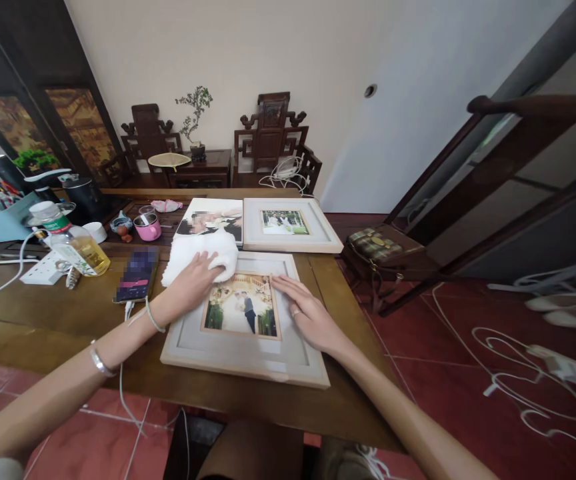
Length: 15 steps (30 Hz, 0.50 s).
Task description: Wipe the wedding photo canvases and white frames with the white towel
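A light wooden picture frame (187,347) with a wide pale mat lies flat on the table in front of me. It surrounds a photo (238,307) of a couple outdoors. My left hand (193,283) presses a bunched white towel (218,248) at the frame's far left corner, its fingers bent over the cloth. The towel hides that corner and overlaps the lower edge of another wedding picture (198,223). My right hand (312,320) rests on the frame's right side, fingers stretched out towards the photo's upper right corner, holding nothing.
Another framed photo (323,230) lies farther back. To the left are a phone (135,277) on a cable, a power strip (43,270), a bottle of yellow liquid (81,247) and a pink cup (148,228). A dark chair (425,257) holding a plaid bag (375,245) stands right of the table.
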Each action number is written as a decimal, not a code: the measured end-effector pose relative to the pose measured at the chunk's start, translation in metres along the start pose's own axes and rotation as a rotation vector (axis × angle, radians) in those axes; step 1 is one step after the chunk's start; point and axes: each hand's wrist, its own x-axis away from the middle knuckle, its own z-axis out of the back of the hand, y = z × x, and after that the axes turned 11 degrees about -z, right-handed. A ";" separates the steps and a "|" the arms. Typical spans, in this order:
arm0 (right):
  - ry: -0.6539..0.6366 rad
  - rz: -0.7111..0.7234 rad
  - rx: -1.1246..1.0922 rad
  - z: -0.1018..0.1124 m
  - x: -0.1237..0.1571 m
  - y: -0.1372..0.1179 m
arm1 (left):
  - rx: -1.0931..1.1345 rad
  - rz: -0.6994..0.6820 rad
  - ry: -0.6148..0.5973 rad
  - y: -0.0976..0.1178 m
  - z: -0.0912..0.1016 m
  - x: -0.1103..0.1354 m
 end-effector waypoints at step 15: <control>0.043 -0.050 0.010 -0.004 0.002 -0.005 | 0.152 -0.063 -0.158 0.099 0.036 0.103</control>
